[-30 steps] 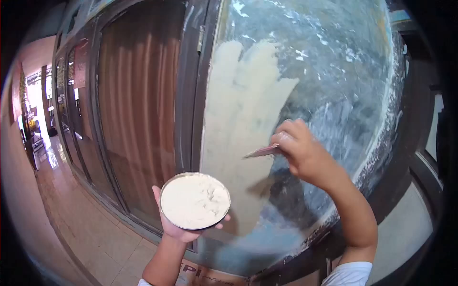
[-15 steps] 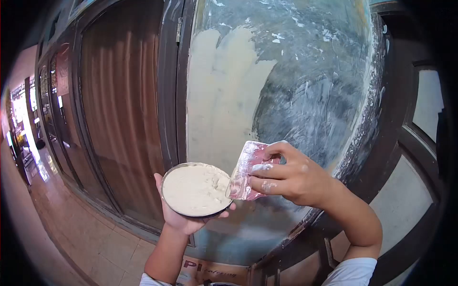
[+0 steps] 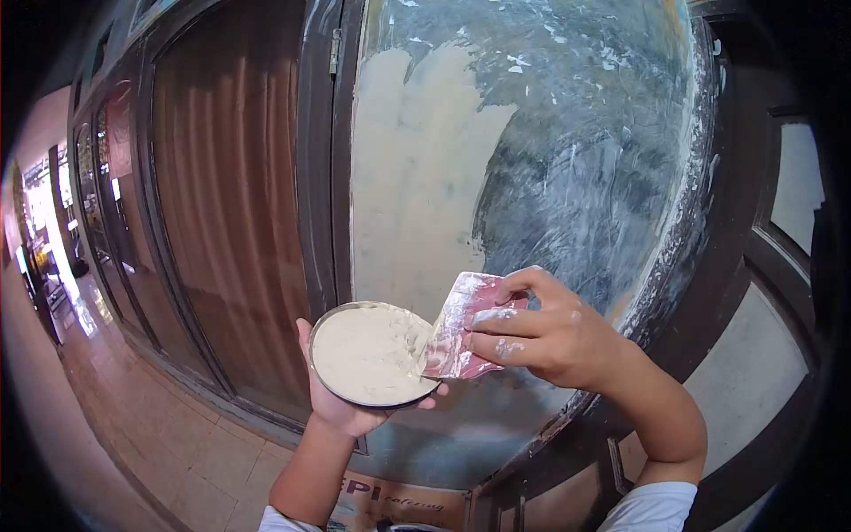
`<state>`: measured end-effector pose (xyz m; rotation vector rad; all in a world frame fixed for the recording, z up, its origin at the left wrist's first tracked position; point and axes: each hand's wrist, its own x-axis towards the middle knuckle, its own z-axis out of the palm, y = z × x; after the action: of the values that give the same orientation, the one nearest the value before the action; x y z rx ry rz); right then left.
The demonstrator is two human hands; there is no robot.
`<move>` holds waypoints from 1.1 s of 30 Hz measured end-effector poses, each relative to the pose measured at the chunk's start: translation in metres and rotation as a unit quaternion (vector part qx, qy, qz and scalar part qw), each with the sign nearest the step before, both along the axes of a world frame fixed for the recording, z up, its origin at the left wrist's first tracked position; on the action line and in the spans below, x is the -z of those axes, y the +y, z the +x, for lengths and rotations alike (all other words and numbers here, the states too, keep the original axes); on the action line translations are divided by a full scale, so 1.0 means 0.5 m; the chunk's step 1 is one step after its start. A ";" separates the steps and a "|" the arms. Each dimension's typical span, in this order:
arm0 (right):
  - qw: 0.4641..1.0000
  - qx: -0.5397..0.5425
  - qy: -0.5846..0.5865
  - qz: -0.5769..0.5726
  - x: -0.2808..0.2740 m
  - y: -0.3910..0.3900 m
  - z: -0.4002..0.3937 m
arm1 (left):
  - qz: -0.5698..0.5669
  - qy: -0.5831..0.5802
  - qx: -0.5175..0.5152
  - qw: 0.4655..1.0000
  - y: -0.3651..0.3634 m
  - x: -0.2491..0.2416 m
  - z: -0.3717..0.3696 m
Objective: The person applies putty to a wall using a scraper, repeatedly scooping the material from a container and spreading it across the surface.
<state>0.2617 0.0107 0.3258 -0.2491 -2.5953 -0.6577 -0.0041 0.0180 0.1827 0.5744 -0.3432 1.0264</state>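
Note:
My left hand (image 3: 335,403) holds a round, shallow container of cream-coloured putty (image 3: 368,355) from below, fingers curled round its underside. In my right hand (image 3: 558,332) is a pink putty scraper (image 3: 470,324) smeared with white, gripped between thumb and fingers. Its lower left edge meets the putty at the container's right side, where the surface is rough and heaped. White smears mark my right fingers. Behind both hands stands the wall (image 3: 585,195), blue-grey and patchy, with a cream coat (image 3: 412,168) over its left part.
Left of the wall are a dark wooden frame (image 3: 319,168) and a glazed panel with a brown curtain (image 3: 226,204). A dark door with pale panels (image 3: 749,381) stands on the right. Tiled floor (image 3: 191,457) runs along the left. A printed sheet (image 3: 403,501) lies low in front.
The container and both hands have shifted slightly right and down in the view. The scraper stays at the container's right edge, and the putty there looks more disturbed.

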 end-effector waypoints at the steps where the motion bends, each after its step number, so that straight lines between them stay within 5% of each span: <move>1: 1.000 0.013 0.007 0.004 0.001 -0.003 0.001 | -0.001 0.000 -0.001 1.000 -0.002 0.000 0.001; 7: 0.998 0.052 0.023 0.016 -0.004 -0.015 0.005 | -0.010 0.047 -0.028 0.998 -0.013 -0.006 0.003; 20: 0.976 0.159 0.107 0.103 -0.035 0.041 0.012 | -0.055 -0.059 0.077 0.994 -0.067 -0.010 -0.025; 23: 0.954 0.230 0.187 0.034 -0.057 0.099 0.057 | 0.037 -0.054 0.062 0.996 -0.050 0.029 -0.050; 26: 0.930 0.264 0.252 -0.030 -0.052 0.170 0.079 | 0.002 -0.080 0.049 0.996 -0.060 0.044 -0.069; 33: 0.915 0.280 0.276 0.087 0.038 0.323 0.082 | -0.011 -0.062 -0.005 0.998 -0.077 0.043 -0.082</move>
<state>0.3030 0.1723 0.3069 -0.9886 -1.8993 -0.8527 -0.0450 -0.0204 0.1614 0.4937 -0.4375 1.0767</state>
